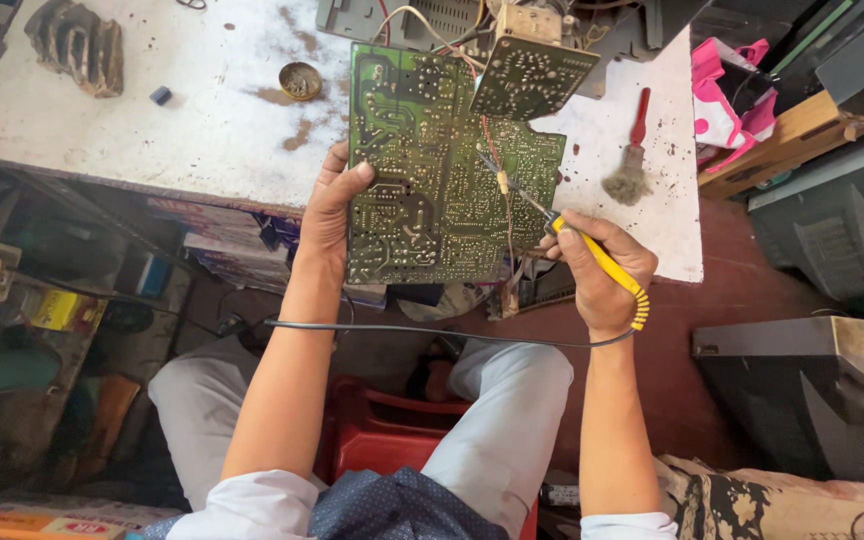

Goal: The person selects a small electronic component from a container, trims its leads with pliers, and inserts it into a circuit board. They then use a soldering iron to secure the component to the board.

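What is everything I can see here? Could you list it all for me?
Circuit board: one large, green, held at the bench edge.
Smaller circuit board: one, green, tilted above the large one.
Soldering iron: one, yellow handle, tip on the large board.
Cable: one, black, running from the iron across the lap.
Brush: one, red handle, on the bench to the right.
Round tin: one, brassy, on the bench.
Bench: one, white, stained.
Stool: one, red, underneath the person.
Left hand: grips the board's left edge.
Right hand: holds the iron.
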